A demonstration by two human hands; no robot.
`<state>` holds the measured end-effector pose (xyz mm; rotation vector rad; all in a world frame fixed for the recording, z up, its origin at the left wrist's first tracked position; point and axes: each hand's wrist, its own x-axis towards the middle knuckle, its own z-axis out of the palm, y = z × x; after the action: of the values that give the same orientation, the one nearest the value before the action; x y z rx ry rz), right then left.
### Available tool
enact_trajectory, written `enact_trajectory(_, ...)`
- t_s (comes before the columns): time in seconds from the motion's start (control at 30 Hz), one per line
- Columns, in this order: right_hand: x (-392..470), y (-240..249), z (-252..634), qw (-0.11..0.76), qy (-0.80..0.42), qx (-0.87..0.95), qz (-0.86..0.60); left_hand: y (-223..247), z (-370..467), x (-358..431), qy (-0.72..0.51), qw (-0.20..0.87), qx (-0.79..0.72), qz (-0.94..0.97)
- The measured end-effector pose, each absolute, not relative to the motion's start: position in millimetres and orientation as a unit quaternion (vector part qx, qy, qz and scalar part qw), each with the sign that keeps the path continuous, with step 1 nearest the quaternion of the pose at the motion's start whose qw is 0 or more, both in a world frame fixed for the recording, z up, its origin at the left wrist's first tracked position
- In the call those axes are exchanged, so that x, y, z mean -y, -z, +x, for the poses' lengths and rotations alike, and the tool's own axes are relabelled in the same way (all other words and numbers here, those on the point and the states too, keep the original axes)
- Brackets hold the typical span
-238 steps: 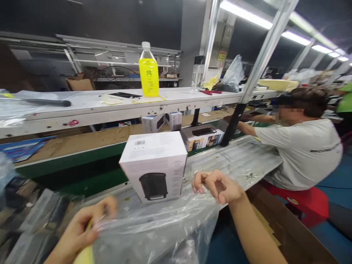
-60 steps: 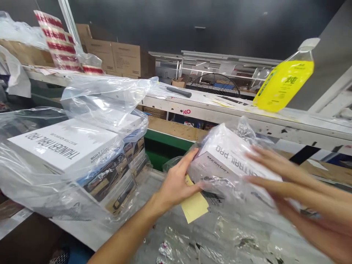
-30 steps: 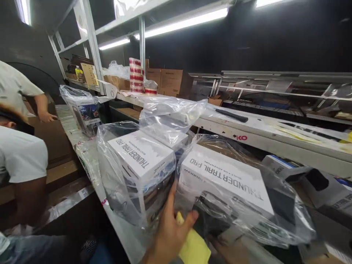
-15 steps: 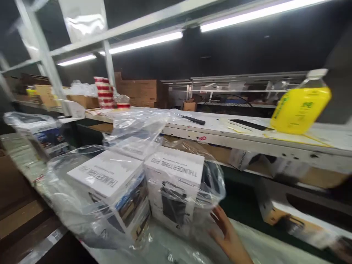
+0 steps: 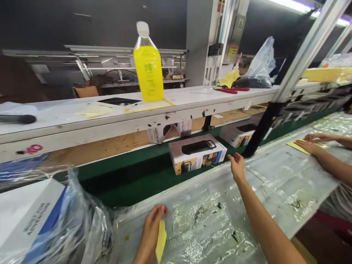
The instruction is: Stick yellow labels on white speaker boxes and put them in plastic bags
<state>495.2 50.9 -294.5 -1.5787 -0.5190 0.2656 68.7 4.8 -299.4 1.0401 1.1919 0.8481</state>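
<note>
My right hand [image 5: 237, 165] reaches over the table's far edge, fingers apart and holding nothing. It is close to the right end of a white printed box [image 5: 198, 152] with a dark speaker-like product pictured on it, without clear contact. This box lies on the green conveyor belt [image 5: 132, 179]. My left hand [image 5: 153, 224] is low in front of me, over the plastic-covered table [image 5: 203, 223], its fingers curled. A yellow slip [image 5: 161, 240] hangs at its palm side, apparently held there. On the far left stands a white box [image 5: 30, 209] in a clear plastic bag [image 5: 93, 220].
A bottle of yellow liquid [image 5: 149, 69] stands on the raised shelf [image 5: 187, 99], near red-handled pliers [image 5: 231, 90]. A second box [image 5: 238, 132] sits further along the belt, beside a dark post [image 5: 264, 128]. At right, a co-worker's hands [image 5: 310, 145] rest on yellow paper.
The view has swung right, from the bagged boxes to the belt. My right hand has left the bagged box and is now near the box on the belt. My left hand has come into view.
</note>
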Motion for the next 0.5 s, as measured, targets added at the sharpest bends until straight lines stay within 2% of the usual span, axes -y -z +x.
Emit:
enact_trajectory(0.13,-80.7,284.7,499.7,0.635,-0.182,0.233,-0.713,302.4,116.8,-58.3,-0.386,0.647,-0.488,0.441)
enact_trajectory(0.23,-60.3,269.7,474.9,0.617,-0.217,0.274,-0.705,305.6,126.9,-66.9,-0.359,0.671,-0.474,0.443)
enact_trajectory(0.4,42.6,252.4,449.8,0.545,-0.326,0.391,-0.666,302.3,86.8,-46.2,-0.387,0.666,-0.492,0.405)
enact_trajectory(0.5,51.3,249.6,455.7,0.586,-0.288,0.390,-0.649,292.2,58.4,-44.2,-0.419,0.665,-0.508,0.352)
